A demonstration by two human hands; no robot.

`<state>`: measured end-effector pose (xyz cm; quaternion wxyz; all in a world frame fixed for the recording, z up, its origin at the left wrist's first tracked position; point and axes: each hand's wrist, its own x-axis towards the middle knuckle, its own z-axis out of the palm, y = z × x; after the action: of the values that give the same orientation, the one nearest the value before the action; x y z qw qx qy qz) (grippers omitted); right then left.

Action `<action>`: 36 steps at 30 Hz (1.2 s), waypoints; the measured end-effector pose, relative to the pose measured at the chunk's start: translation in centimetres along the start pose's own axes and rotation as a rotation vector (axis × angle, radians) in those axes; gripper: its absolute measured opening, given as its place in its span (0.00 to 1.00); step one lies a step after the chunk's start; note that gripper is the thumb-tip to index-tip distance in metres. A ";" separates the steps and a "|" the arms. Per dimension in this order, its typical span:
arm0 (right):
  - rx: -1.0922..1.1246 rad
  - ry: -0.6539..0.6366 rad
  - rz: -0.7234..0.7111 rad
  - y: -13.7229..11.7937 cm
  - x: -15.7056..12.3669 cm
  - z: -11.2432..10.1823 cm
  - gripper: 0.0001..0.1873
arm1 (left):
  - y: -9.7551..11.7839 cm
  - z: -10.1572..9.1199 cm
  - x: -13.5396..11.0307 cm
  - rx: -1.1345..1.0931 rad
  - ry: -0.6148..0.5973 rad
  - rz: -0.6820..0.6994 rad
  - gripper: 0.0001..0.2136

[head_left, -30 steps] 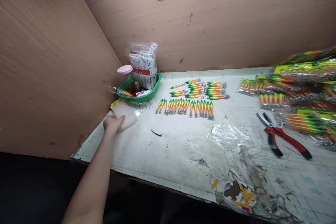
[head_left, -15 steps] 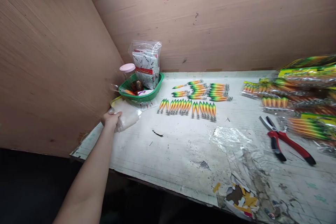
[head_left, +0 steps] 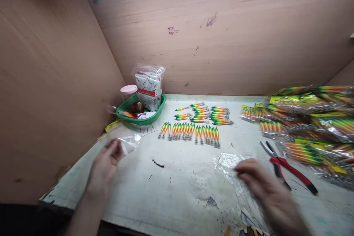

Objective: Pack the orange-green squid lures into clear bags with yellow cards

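My left hand (head_left: 104,166) is over the left part of the table, its fingers pinched on the edge of a clear plastic bag (head_left: 127,143) drawn off the stack of bags below the green basket. My right hand (head_left: 262,186) has come in low at the right, blurred, fingers stretched toward the left and holding nothing, just left of the red-handled pliers (head_left: 287,166). Rows of orange-green-yellow fishing lures (head_left: 190,131) lie in the middle of the table, beyond both hands.
A green basket (head_left: 155,113) with a pink-lidded jar (head_left: 128,93) and a bag of white sachets (head_left: 148,85) stands in the back left corner. Packed lure bags (head_left: 309,118) pile up at the right. Wooden walls close in the left and back.
My left hand has pulled back toward me with a clear bag. My right hand has entered the view at the lower right. The camera has tilted up.
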<state>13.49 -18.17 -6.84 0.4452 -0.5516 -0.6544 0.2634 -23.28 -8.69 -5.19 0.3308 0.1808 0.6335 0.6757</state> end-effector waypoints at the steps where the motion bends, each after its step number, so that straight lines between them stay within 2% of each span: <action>1: 0.113 -0.104 0.073 -0.4 0.7 1.6 0.18 | -1.1 0.9 -2.5 -0.038 -0.098 -0.073 0.07; 3: 0.428 -0.335 0.271 -1.3 1.5 4.6 0.25 | -3.4 2.5 -7.6 -0.172 -0.358 -0.377 0.07; 4: 0.557 -0.338 0.334 -1.6 1.7 5.8 0.28 | -4.5 3.2 -9.9 -0.181 -0.453 -0.481 0.10; 6: 0.700 -0.292 0.393 -1.9 1.9 7.0 0.25 | -6.0 4.2 -13.0 -0.148 -0.622 -0.544 0.16; 8: 0.659 -0.291 0.353 -1.5 2.2 6.9 0.20 | -6.4 5.1 -14.0 -0.121 -0.725 -0.536 0.20; 11: 0.319 -0.359 0.162 0.2 4.0 5.1 0.19 | -5.8 6.5 -12.5 -0.137 -0.717 -0.575 0.21; 13: 0.101 -0.296 0.072 2.1 6.2 3.7 0.16 | -5.1 7.6 -11.0 -0.151 -0.653 -0.599 0.16; 16: -0.103 -0.152 0.036 5.2 9.6 2.5 0.09 | -4.6 9.3 -9.8 -0.158 -0.579 -0.590 0.08; 19: -0.256 -0.140 -0.014 7.4 11.4 2.6 0.06 | -4.7 10.6 -9.7 -0.151 -0.569 -0.581 0.06; 25: -0.410 -0.141 -0.095 8.5 11.0 3.4 0.07 | -5.9 11.0 -10.0 -0.156 -0.682 -0.644 0.06; 33: -0.504 -0.112 -0.145 8.8 11.0 3.2 0.05 | -7.0 10.3 -10.1 -0.137 -0.750 -0.616 0.08; 36: -0.515 -0.079 -0.180 8.4 11.0 2.5 0.03 | -7.5 10.3 -10.1 -0.118 -0.753 -0.616 0.07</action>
<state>15.45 -5.15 -11.84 0.2860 -0.5756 -0.7630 0.0689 -7.61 -8.08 -9.37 0.7310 0.1979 0.4546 0.4689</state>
